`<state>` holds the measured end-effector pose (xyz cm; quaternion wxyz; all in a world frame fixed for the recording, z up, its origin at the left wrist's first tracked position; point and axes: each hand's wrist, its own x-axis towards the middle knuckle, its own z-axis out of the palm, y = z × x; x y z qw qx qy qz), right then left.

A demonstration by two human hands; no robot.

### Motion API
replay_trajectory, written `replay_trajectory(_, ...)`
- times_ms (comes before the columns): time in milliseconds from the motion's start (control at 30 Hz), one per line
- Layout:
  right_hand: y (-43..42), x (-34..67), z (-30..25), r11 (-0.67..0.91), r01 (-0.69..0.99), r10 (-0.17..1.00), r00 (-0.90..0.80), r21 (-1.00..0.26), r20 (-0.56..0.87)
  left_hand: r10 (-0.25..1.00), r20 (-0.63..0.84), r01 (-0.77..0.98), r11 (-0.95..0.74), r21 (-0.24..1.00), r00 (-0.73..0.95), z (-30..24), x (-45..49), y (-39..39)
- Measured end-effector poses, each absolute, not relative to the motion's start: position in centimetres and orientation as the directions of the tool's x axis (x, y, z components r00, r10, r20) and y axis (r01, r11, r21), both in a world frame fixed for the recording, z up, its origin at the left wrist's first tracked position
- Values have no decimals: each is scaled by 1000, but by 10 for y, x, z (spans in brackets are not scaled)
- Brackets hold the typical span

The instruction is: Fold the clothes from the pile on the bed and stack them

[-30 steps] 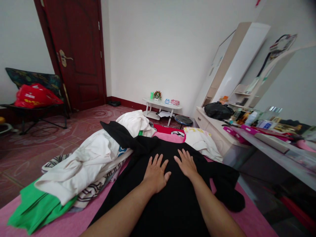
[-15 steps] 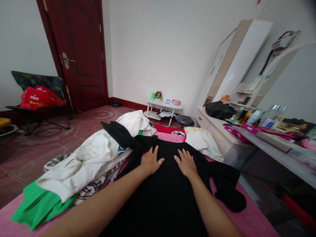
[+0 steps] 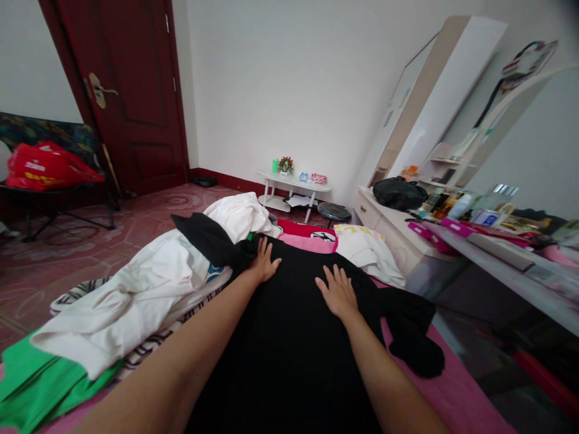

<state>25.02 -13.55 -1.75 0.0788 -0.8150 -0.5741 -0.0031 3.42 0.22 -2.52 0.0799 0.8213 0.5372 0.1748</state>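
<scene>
A black garment (image 3: 294, 343) lies spread over the pink bed surface (image 3: 456, 401) in front of me. My left hand (image 3: 263, 263) rests flat near its far left shoulder, fingers stretched out, right beside the black sleeve (image 3: 203, 238) that lies over the white clothes. My right hand (image 3: 338, 292) lies flat on the middle of the garment with fingers spread. Neither hand holds anything. The other black sleeve (image 3: 414, 334) hangs bunched at the right edge.
A pile of white clothes (image 3: 136, 289), a striped piece and a green garment (image 3: 40, 380) lies to the left. Red, pink and white clothes (image 3: 362, 247) lie beyond. A dresser with bottles (image 3: 452, 211) stands right, a small white table (image 3: 294, 184) and a dark red door (image 3: 126, 90) behind.
My left hand slid forward and to the left across the black garment, up to its shoulder. My right hand stayed almost where it was. The view shifted a little.
</scene>
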Motion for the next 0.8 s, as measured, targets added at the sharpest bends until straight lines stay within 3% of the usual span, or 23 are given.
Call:
replay_trajectory(200, -132, 246, -15, -353, 930, 929, 361, -99, 82, 917, 193, 858, -395, 330, 348, -24, 35, -25)
replay_trajectory(300, -132, 229, -11, -401, 911, 909, 409, -93, 82, 864, 269, 800, -499, 335, 426, -18, 33, -45)
replay_trajectory(367, -133, 215, -9, -280, 956, 942, 292, -92, 163, 745, 341, 687, -664, 294, 574, -13, 34, -53)
replay_trajectory(433, -131, 206, -7, -15, 996, 978, 33, -88, 206, 624, 316, 577, -782, 238, 715, -9, 36, -55)
replay_trajectory(500, -126, 207, -5, 179, 978, 977, -163, -108, 139, 606, 232, 565, -794, 222, 761, -9, 41, -52)
replay_trajectory(533, -122, 210, -5, 183, 975, 981, -173, -123, 86, 640, 204, 601, -767, 226, 741, -11, 45, -49)
replay_trajectory(633, -108, 226, -6, -121, 987, 992, 122, -105, 11, 789, 207, 750, -614, 248, 578, -17, 56, -42)
replay_trajectory(733, -100, 234, -7, -453, 888, 887, 458, -82, 59, 905, 222, 866, -415, 281, 362, -18, 63, -42)
replay_trajectory(800, -99, 232, -5, -457, 885, 879, 464, -85, 106, 922, 236, 884, -367, 289, 306, -17, 64, -45)
